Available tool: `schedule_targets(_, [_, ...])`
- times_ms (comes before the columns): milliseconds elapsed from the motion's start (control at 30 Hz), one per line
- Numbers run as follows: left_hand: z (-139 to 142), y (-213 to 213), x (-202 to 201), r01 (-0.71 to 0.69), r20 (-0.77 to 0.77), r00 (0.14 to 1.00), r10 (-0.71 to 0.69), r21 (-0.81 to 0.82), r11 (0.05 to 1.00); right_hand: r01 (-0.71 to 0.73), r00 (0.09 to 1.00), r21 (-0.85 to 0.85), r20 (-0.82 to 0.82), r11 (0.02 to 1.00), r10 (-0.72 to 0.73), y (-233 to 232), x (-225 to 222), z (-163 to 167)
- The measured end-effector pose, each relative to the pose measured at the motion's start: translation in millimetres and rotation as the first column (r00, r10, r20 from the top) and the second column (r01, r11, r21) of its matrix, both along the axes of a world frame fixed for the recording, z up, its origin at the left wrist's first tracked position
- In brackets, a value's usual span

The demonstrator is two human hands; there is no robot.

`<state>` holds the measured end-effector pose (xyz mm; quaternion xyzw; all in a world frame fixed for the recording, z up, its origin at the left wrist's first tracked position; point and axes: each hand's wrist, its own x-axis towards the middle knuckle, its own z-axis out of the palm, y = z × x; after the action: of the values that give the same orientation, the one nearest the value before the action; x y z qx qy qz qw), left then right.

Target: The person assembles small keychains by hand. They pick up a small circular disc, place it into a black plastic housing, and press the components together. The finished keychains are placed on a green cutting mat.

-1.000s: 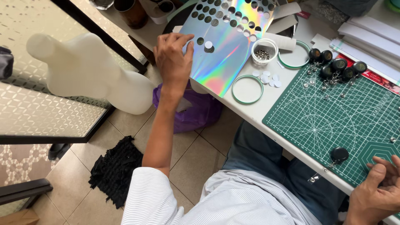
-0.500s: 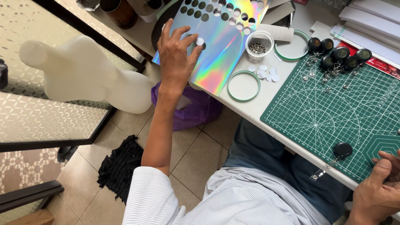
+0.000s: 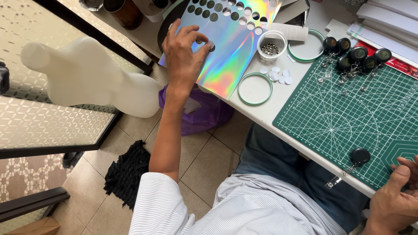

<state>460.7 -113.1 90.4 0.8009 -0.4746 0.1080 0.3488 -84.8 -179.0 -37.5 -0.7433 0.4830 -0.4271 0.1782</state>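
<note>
My left hand reaches out over a shiny holographic sheet punched with rows of round holes. Its thumb and forefinger pinch a small round sticker on that sheet. My right hand rests at the near right edge of the green cutting mat, fingers curled, with nothing seen in it and part of it out of frame. A black badge reel with a metal clip lies on the mat just left of that hand.
Several black badge reels lie at the mat's far edge. Also on the table are a clear cup of small metal parts, white discs, and two green rings. A white mannequin torso and purple bag sit left of it.
My left hand has slid a little toward me along the sheet and closed its thumb and forefinger on the round sticker. My right hand has stayed at the mat's edge.
</note>
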Motion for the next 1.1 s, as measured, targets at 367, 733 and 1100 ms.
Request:
schedule_targets(367, [-4.1, -1.0, 30.1, -0.044, 0.146, 0.988, 0.054, -0.075, 0.996, 0.028, 0.999, 0.007, -0.016, 1.0, -0.028, 2.9, 11.4, 9.4])
schedule_targets(733, [-7.1, 8.1, 13.9, 0.019, 0.131, 0.991, -0.02, 0.007, 1.0, 0.02, 0.999, -0.002, -0.035, 1.0, -0.02, 1.4, 7.2, 2.9])
schedule_targets(1100, [-8.9, 3.7, 7.6, 0.062, 0.242, 0.966, -0.092, 0.127, 0.99, 0.021, 0.998, -0.001, -0.052, 1.0, -0.021, 2.4, 9.4, 9.6])
